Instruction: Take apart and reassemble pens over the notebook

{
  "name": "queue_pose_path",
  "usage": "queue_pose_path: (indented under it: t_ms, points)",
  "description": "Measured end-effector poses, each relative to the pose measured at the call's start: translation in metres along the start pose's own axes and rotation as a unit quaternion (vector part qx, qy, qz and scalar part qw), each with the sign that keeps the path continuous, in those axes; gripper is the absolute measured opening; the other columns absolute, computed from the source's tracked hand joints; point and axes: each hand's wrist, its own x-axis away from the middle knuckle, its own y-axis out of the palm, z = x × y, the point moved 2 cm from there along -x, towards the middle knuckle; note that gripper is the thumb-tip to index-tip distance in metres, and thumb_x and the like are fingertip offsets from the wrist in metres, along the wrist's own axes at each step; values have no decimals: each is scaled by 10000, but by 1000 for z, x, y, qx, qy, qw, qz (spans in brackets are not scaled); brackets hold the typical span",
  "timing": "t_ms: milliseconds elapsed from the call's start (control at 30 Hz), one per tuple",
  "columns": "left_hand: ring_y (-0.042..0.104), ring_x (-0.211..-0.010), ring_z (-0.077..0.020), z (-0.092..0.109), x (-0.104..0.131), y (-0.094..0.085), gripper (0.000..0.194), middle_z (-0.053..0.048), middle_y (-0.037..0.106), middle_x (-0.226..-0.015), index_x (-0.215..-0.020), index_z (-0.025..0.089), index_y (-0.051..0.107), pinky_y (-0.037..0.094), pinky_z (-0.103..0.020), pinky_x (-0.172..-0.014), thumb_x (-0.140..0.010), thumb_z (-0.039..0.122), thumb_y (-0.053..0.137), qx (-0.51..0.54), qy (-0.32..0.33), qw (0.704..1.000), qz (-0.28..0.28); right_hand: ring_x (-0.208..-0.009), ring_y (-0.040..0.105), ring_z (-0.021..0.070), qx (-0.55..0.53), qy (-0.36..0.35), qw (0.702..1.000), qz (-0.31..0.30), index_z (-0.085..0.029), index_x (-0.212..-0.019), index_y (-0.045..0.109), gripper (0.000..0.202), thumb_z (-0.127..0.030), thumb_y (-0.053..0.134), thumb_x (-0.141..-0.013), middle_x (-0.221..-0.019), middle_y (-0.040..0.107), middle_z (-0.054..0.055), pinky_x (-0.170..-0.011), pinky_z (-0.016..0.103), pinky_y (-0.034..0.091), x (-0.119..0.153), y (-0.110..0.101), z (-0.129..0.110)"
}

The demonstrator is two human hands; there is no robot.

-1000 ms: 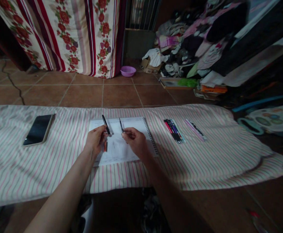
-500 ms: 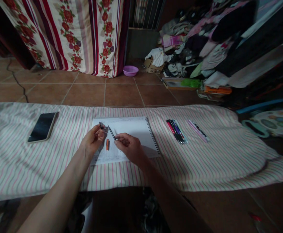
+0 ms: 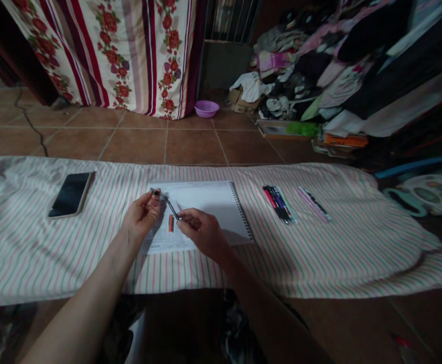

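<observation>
My left hand [image 3: 143, 212] pinches a small dark piece with a round black end [image 3: 156, 192], too small to name, over the left part of a spiral notebook [image 3: 213, 197]. Between the thumb and fingers of my right hand [image 3: 201, 227] is a slim dark pen-like tool [image 3: 172, 208]. Its far end points up and left toward my left fingers. On the page between my hands lies a short orange stick-like piece [image 3: 171, 223]. The notebook rests open, with its spiral edge on the right and some print at its lower left.
A phone [image 3: 71, 194] lies at the left on the striped cloth [image 3: 103, 242]. To the right are a row of several pens [image 3: 279, 205] and a pair of pale and dark pens [image 3: 313, 203]. Beyond, a purple basin [image 3: 206, 108] stands on the tiled floor.
My left hand has turned slightly, bringing the dark piece's round end into view. The tool in my right hand has barely moved. The whole view has shifted a little.
</observation>
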Motion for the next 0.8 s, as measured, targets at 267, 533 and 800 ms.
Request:
queue_pose_path:
  t_ms: [267,533,800]
  points:
    - [534,-457,-56,4,3,-1,115,-17,630,-637,-781,133,576,326,-104,-359,-763,26,539,-159,206,966,-10,-595,613,114,46,24,995,79,-170,-851,645,181,-275,586,-716,-702,673,21,-559,207,475,-5,-16,1]
    - [498,-485,-39,0,18,-5,202,36,614,-644,-743,185,644,356,-98,-463,-619,32,688,-467,395,791,-18,-605,617,122,52,44,992,108,-188,-845,641,188,-311,579,-717,-694,665,15,-553,218,480,-8,-23,9]
    - [573,-482,-74,1,8,-8,134,-36,621,-605,-648,102,555,404,-109,-395,-749,17,530,-207,174,963,27,-601,622,118,71,22,996,57,-189,-850,644,157,-260,585,-723,-706,679,17,-571,210,477,-3,-9,1]
